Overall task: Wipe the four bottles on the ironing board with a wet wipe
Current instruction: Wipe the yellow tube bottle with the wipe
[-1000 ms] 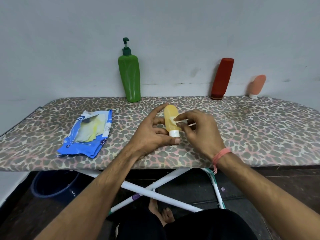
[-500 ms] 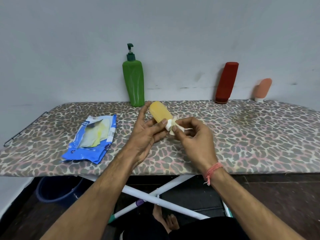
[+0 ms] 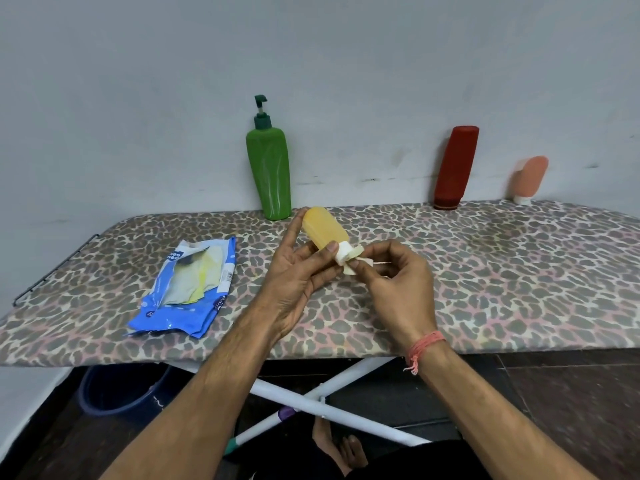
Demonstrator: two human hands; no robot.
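leopard-print ironing board (image 3: 485, 271) against grey wall; green pump bottle (image 3: 269, 174), red bottle (image 3: 455, 168), peach bottle (image 3: 530, 178) upright at back edge, blue wipe packet (image 3: 187, 289) lying left. yellow bottle (image 3: 325, 230) gripped in left hand (image 3: 294, 282) above board, tilted, white cap toward right hand (image 3: 394, 282). wet wipe (image 3: 353, 259) pinched in right fingertips, pressed at cap

I see dim, even light, soft shadows behind the bottles, slight softness overall, and wide-angle bowing at the edges.
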